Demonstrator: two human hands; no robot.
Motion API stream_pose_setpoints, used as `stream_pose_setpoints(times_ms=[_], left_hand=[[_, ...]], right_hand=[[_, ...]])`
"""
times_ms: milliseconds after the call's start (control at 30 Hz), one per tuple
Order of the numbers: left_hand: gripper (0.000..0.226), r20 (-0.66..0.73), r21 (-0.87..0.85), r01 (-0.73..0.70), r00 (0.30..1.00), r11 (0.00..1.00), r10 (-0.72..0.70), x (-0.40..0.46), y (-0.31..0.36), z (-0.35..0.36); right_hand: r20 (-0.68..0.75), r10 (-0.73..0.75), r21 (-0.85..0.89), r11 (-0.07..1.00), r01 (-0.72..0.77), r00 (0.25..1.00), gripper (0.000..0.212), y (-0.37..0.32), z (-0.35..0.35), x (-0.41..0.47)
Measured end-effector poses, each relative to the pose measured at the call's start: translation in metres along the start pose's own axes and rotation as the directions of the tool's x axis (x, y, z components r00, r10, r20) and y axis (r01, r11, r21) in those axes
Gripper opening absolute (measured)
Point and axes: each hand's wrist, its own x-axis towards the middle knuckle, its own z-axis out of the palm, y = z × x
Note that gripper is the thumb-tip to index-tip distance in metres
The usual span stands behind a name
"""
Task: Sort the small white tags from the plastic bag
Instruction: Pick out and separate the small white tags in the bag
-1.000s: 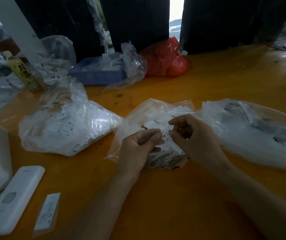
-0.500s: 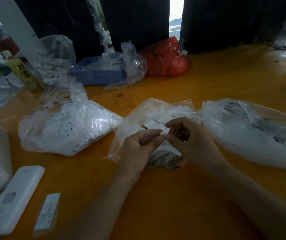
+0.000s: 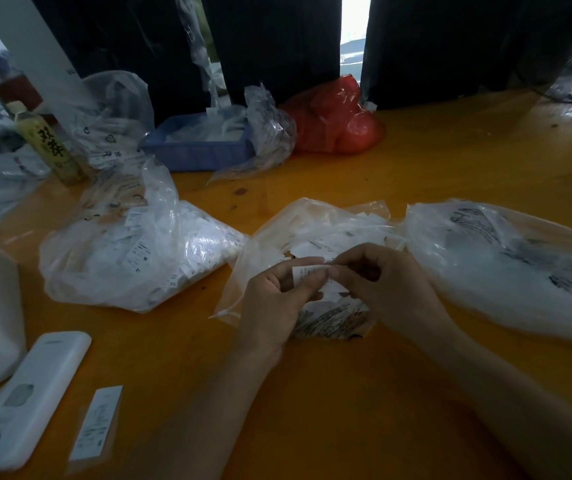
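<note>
A clear plastic bag (image 3: pixel 319 223) full of small white tags lies at the middle of the orange table (image 3: pixel 346 393). Both my hands hover over its near half. My left hand (image 3: pixel 277 299) and my right hand (image 3: pixel 388 289) together pinch one small white tag (image 3: pixel 307 273) between their fingertips, just above the bag. More loose tags show inside the bag behind my fingers.
A second bag of tags (image 3: pixel 132 254) lies to the left, a third clear bag (image 3: pixel 513 265) to the right. A white device (image 3: pixel 25 400) and a single label (image 3: pixel 99 420) lie near left. A blue tray (image 3: pixel 201 147), red bag (image 3: pixel 333 119) and bottle (image 3: pixel 49 143) stand at the back.
My hands have come closer together and a white tag has been drawn up out of the bag into the pinch of both hands.
</note>
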Motion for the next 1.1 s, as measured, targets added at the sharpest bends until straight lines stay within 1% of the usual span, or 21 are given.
stream_pose_setpoints(times_ms=[67, 167, 300, 433, 467, 567, 633, 700, 767, 833, 867, 933, 1000, 1033, 1067, 1100], left_hand=[[0.029, -0.031, -0.049, 0.032, 0.999, 0.998, -0.034, 0.001, 0.002, 0.000], [0.026, -0.070, -0.143, 0.091, 0.992, 0.986, -0.102, 0.005, 0.004, -0.001], [0.022, -0.022, -0.119, 0.071, 0.997, 0.990, -0.074, 0.003, 0.003, 0.001], [0.019, 0.005, -0.146, 0.076, 0.997, 0.986, -0.076, 0.002, 0.003, 0.002], [0.021, 0.000, -0.156, 0.078, 0.997, 0.985, -0.079, 0.002, 0.003, 0.002], [0.038, -0.013, -0.160, 0.083, 0.996, 0.984, -0.086, 0.003, 0.002, 0.001], [0.042, -0.004, -0.128, 0.092, 0.996, 0.987, -0.093, 0.003, 0.000, 0.000], [0.040, 0.030, -0.088, 0.088, 0.996, 0.992, -0.086, 0.003, 0.000, -0.001], [0.034, 0.049, -0.097, 0.080, 0.996, 0.992, -0.076, 0.005, 0.000, -0.002], [0.017, -0.010, -0.089, 0.052, 0.999, 0.995, -0.053, 0.008, 0.001, -0.005], [0.015, -0.053, -0.042, 0.015, 0.998, 0.999, -0.017, 0.009, 0.002, -0.006], [0.024, -0.114, 0.109, -0.073, 0.990, 0.991, 0.085, 0.008, 0.004, -0.011], [0.029, -0.171, 0.240, -0.178, 0.960, 0.954, 0.222, 0.006, 0.015, -0.016], [0.031, -0.215, 0.303, -0.242, 0.925, 0.922, 0.314, 0.005, 0.025, -0.022], [0.033, -0.276, 0.387, -0.312, 0.858, 0.867, 0.433, 0.006, 0.035, -0.034], [0.033, -0.346, 0.490, -0.359, 0.756, 0.794, 0.555, 0.008, 0.045, -0.049]], right_hand=[[-0.015, 0.024, 0.020, 1.000, -0.024, 1.000, 0.008, -0.001, 0.000, 0.000], [-0.027, 0.048, -0.002, 0.999, -0.048, 0.998, 0.006, 0.001, -0.004, 0.001], [0.018, 0.016, -0.039, 0.999, -0.015, 1.000, 0.007, -0.003, 0.003, -0.001], [-0.001, 0.008, -0.030, 1.000, -0.008, 1.000, 0.020, -0.006, 0.005, -0.002], [0.003, -0.001, -0.017, 1.000, 0.001, 1.000, 0.022, -0.006, 0.005, -0.002], [0.061, -0.002, 0.048, 0.999, -0.001, 0.998, 0.031, -0.007, 0.006, -0.003], [0.062, 0.022, 0.056, 0.998, -0.025, 0.998, 0.030, -0.004, 0.008, -0.002], [0.018, 0.030, 0.034, 0.999, -0.031, 0.999, 0.026, -0.002, 0.009, -0.002], [-0.028, 0.028, 0.034, 0.999, -0.027, 0.999, 0.023, -0.001, 0.006, -0.002], [-0.067, 0.033, 0.070, 0.997, -0.028, 0.997, 0.021, -0.002, 0.002, -0.001], [-0.081, 0.037, 0.083, 0.996, -0.031, 0.996, 0.021, -0.003, -0.001, 0.000], [-0.097, 0.053, 0.088, 0.995, -0.044, 0.994, 0.020, -0.005, -0.004, 0.000], [-0.143, 0.053, 0.044, 0.998, -0.048, 0.988, 0.017, -0.008, -0.010, 0.000], [-0.181, 0.042, -0.023, 0.999, -0.047, 0.983, 0.014, -0.008, -0.015, 0.001], [-0.219, 0.023, -0.132, 0.990, -0.053, 0.975, 0.011, -0.006, -0.023, 0.004], [-0.247, 0.003, -0.277, 0.958, -0.073, 0.969, 0.008, -0.002, -0.034, 0.007]])
